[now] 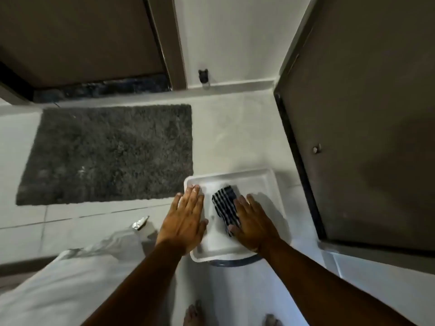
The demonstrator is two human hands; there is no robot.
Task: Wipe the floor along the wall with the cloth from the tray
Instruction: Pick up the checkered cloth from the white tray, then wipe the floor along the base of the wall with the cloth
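The step in hand looked to be the very first one: fetching the cloth [225, 207], which lay folded, dark with pale stripes, inside the white tray [266, 182] on the pale floor [226, 128]. No wiping had begun, by my reading.

The right hand [255, 228] lay flat at about four o'clock of the cloth, fingers straight and close together, the thumb tip resting on the cloth's near end and the finger edge touching its right side. It was pressing or just meeting the fabric and had not closed round it; nothing was pinched. The left hand [184, 220] sat at nine o'clock of the cloth, apart from it, palm down with fingers extended and only slightly parted, over the tray's left rim (whether it bore down to steady the tray or merely hovered, I could not tell). Both forearms reached in from six o'clock, nearly straight, converging on the tray.

The next move, I judged, called for the right fingers to curl under or over the cloth and lift it clear of the tray's wall, then carry it toward twelve o'clock, where the white wall [235, 43] met the floor at a low skirting. A shaggy grey mat [106, 156] lay at ten o'clock of the tray and a dark door [364, 125] stood at two o'clock, so the clear strip for wiping ran between them.
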